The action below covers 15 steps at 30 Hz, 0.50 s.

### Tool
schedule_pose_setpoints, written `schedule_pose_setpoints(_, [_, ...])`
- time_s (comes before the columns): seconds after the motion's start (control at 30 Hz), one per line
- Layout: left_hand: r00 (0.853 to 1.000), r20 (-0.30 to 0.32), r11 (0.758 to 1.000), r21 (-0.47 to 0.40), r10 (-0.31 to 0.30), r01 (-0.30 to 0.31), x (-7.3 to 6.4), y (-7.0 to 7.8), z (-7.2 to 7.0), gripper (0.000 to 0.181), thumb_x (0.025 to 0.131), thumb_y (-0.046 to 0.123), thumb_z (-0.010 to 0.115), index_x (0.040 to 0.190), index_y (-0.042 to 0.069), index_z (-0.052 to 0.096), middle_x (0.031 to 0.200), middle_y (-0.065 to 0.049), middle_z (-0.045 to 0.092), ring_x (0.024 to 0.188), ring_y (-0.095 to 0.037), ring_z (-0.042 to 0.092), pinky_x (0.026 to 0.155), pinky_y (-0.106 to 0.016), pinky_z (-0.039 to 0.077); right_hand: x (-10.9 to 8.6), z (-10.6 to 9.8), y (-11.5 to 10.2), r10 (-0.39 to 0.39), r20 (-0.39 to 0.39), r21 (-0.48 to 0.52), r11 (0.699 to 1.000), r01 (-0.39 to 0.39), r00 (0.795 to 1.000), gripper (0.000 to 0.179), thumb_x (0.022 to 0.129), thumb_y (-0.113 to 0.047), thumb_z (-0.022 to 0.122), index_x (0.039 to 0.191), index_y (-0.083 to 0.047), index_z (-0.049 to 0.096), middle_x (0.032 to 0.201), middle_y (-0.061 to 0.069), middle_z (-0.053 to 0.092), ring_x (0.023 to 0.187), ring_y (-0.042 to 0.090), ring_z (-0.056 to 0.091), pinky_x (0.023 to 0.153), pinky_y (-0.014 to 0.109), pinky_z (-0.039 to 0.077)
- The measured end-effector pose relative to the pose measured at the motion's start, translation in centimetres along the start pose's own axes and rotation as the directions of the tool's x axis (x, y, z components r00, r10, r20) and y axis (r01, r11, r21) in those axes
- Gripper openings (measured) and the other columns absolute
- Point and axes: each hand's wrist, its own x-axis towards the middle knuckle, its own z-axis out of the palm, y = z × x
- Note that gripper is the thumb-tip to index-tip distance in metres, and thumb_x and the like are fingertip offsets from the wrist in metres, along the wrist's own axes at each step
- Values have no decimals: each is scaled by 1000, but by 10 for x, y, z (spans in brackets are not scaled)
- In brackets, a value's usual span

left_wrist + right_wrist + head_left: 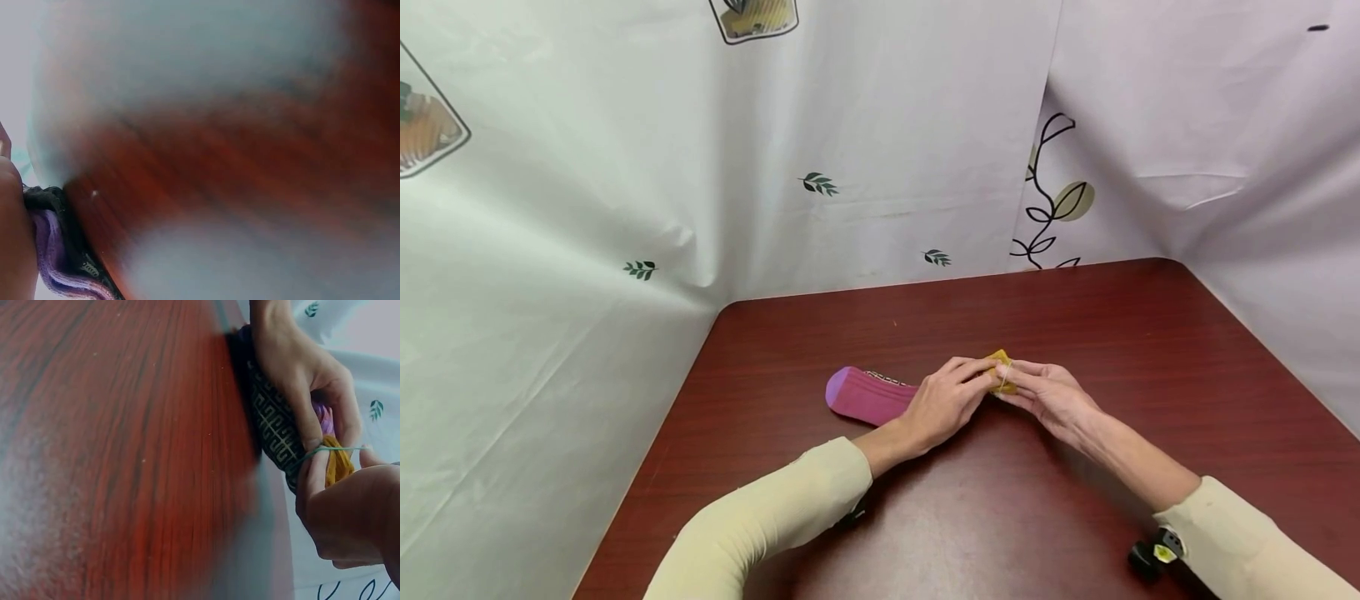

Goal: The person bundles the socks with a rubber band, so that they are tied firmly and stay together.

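Observation:
A bundle of socks lies on the table, magenta with a purple toe in the head view. Its other end, mustard yellow, sticks out between the two hands. A dark patterned sock shows along one side in the right wrist view. My left hand grips the bundle near the mustard end. At that end my right hand holds a thin pale green rubber band, stretched across the socks. The left wrist view is mostly blurred, with purple and black sock layers at its lower left.
The reddish-brown wooden table has a glossy surface. A white curtain with leaf prints hangs along its back and sides. A small black device sits at the right sleeve.

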Motion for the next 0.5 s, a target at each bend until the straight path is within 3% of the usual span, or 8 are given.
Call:
schedule_pose_setpoints(0.27, [1000, 3, 996, -91, 3, -3, 0, 0, 2, 25, 103, 15, 65, 124, 16, 79, 142, -3, 67, 131, -17, 61, 107, -26, 49, 2, -3, 5, 16, -44, -24, 1000, -17, 999, 68, 107, -8, 63, 160, 15, 26, 108, -3, 76, 97, 6, 73, 88, 23, 58])
schedule_pose_setpoints(0.37, [998, -12, 975, -213, -68, 64, 1, 0, 2, 25, 101, 9, 60, 118, 14, 78, 133, -1, 72, 125, -11, 65, 103, -23, 50, 2, -4, 8, 26, -74, -48, 998, -30, 997, 68, 107, -9, 63, 160, 14, 28, 104, -4, 77, 93, 5, 73, 83, 22, 58])
schedule_pose_setpoints(0.5, [978, -9, 916, -353, -208, 191, 2, 1, 0, 18, 102, 5, 57, 110, 13, 71, 118, 1, 75, 109, -8, 69, 95, -24, 54, 2, -4, 11, 31, -135, -85, 995, -42, 990, 68, 106, -9, 65, 160, 11, 30, 98, -6, 76, 86, 4, 70, 76, 20, 58])
